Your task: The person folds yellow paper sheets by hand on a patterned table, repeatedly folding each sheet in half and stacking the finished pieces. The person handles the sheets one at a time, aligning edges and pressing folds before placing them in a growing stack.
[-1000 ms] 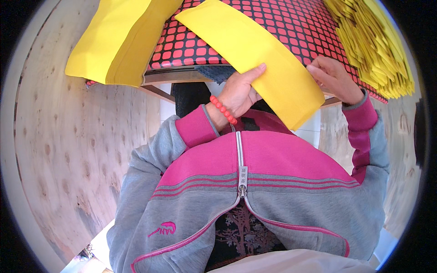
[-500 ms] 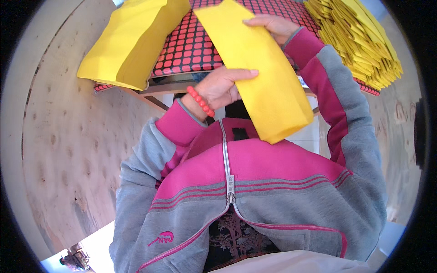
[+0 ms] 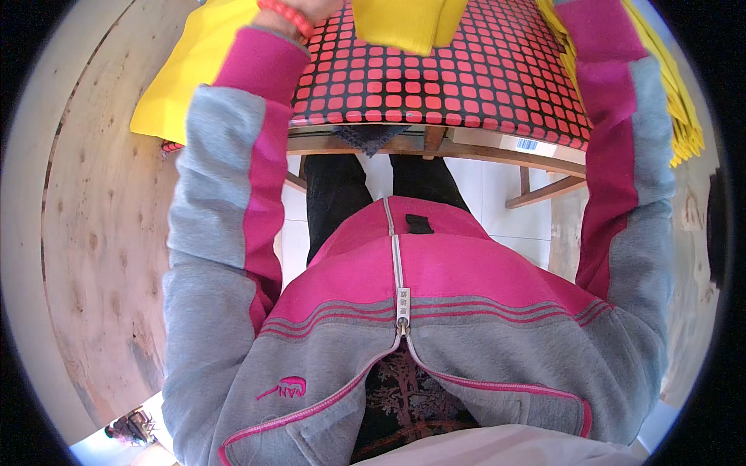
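A flat, folded yellow fabric piece (image 3: 408, 27) lies at the top edge of the view, over the red-and-black checked tabletop (image 3: 482, 85); its far part is cut off. My left hand (image 3: 315, 8), with a red bead bracelet at the wrist, is beside it on the left. Only the back of this hand shows, and its fingers are beyond the top edge. My right hand is out of view; its pink cuff leaves the frame at upper right. Left of my left forearm stands a thick yellow stack (image 3: 175, 85), partly covered by the sleeve.
Behind my right sleeve, a heap of yellow folded pieces (image 3: 684, 140) sits at the table's right side. Wooden rails (image 3: 536, 161) run under the tabletop, with a white box (image 3: 548, 146) there. Plywood boards flank me at left (image 3: 116, 233) and right (image 3: 688, 225).
Both my hands have moved up and away from my body, spreading apart. The yellow piece held before my chest is now over the table at the top edge.
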The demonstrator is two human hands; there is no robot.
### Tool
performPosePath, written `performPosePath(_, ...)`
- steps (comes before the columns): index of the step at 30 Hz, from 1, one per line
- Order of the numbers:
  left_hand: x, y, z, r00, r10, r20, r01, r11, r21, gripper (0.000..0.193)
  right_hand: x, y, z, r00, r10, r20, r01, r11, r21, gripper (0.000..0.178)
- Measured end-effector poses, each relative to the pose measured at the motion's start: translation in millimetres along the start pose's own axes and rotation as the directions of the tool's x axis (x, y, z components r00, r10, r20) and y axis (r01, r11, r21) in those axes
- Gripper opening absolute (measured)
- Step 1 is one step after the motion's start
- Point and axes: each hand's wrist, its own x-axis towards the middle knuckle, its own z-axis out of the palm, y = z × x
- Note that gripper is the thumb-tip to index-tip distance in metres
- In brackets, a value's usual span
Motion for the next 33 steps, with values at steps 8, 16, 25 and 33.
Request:
performPosePath(8,-25,-79,-11,0.971,-0.215,-0.1,0.207,0.975,-0.081,0.038,-35,87,37,0.949,0.265,-0.172,-0.175,0.894,0.413,0.042)
performPosePath(16,-24,-69,-10,0.979,-0.198,-0.054,0.2,0.979,0.041,0.043,-35,117,23,0.94,0.265,-0.216,-0.192,0.932,0.309,0.04)
performPosePath(25,-51,-82,0,0.842,-0.539,-0.031,0.503,0.805,-0.314,0.049,-100,200,26,0.601,0.799,0.004,-0.589,0.439,0.679,0.038)
performPosePath(33,-87,-63,-6,0.827,-0.496,-0.266,0.561,0.766,0.313,0.048,-116,154,15,0.547,0.837,0.007,-0.795,0.517,0.317,0.043)
